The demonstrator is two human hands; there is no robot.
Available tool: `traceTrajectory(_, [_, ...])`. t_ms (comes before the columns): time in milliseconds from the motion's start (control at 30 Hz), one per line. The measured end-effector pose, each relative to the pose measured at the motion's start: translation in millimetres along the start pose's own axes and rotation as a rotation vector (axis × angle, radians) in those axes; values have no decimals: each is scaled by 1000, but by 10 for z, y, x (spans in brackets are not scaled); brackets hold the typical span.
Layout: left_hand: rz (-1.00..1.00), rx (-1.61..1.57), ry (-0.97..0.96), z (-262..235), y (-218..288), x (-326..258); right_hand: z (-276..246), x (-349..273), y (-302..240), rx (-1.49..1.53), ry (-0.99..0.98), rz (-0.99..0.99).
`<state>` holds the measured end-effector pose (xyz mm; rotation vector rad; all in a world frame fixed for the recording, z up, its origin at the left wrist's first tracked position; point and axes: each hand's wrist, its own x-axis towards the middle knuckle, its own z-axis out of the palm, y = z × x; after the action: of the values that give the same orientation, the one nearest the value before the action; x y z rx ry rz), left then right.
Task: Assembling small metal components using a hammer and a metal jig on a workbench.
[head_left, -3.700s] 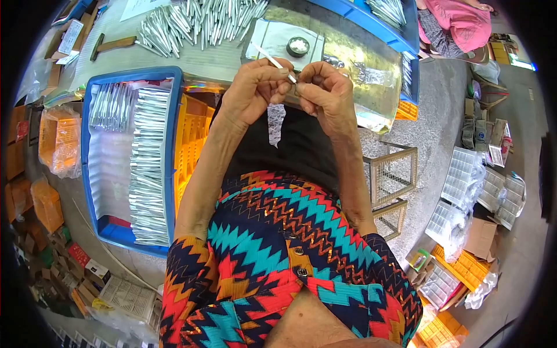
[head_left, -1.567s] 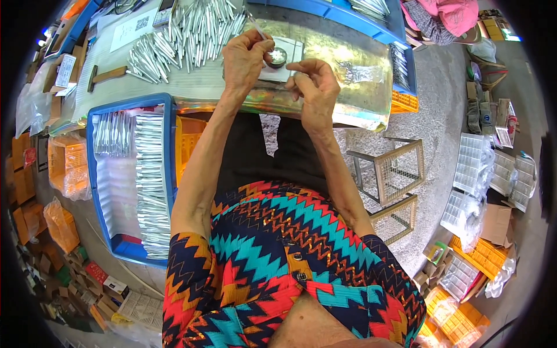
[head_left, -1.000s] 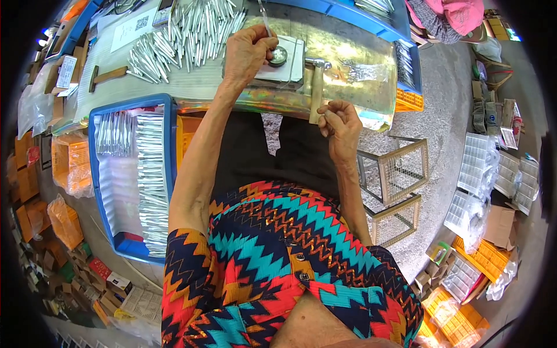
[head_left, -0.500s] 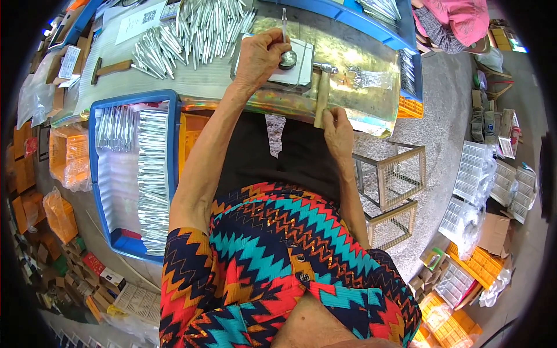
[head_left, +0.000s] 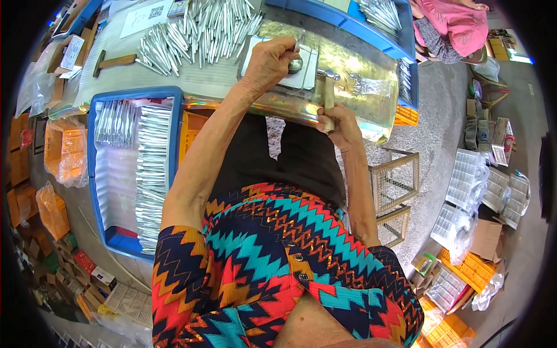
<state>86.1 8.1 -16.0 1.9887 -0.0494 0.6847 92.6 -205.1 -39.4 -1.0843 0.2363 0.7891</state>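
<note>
My left hand [head_left: 271, 65] is closed, fingertips pinching a slim silver metal piece [head_left: 298, 42] over a flat pale block [head_left: 311, 65]. Beside those fingertips is a shiny round metal part [head_left: 295, 65]; whether it joins the pinched piece I cannot tell. My right hand [head_left: 343, 126], at the table's front edge, grips the lower end of a hammer's wooden handle [head_left: 329, 95]. The hammer's metal head [head_left: 329, 74] is by the block's right side. A heap of slim silver metal pieces [head_left: 214, 32] lies on the table beyond my left hand.
Left of my legs stands a blue tray [head_left: 180, 133] with rows of silver pieces. A second hammer [head_left: 116, 62] lies on the table's left. Blue bins [head_left: 336, 23] line the far right edge, near a person in pink [head_left: 455, 26]. Metal frame stools [head_left: 397, 182] stand at right.
The view has shifted slightly. The pinched piece, which stuck up well past my left fingers, now shows only a short part. My right fingers wrap further around the hammer handle.
</note>
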Motion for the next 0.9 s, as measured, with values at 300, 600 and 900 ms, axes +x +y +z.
traceTrajectory(300, [105, 18, 37, 6, -24, -12, 423, -453, -563, -672, 65, -586])
traceTrajectory(600, [111, 58, 23, 0, -39, -20, 822, -746, -998, -1331, 20, -1096])
traceTrajectory(900, [91, 91, 4, -21, -54, -26, 988, -905, -1118, -1522, 83, -1179])
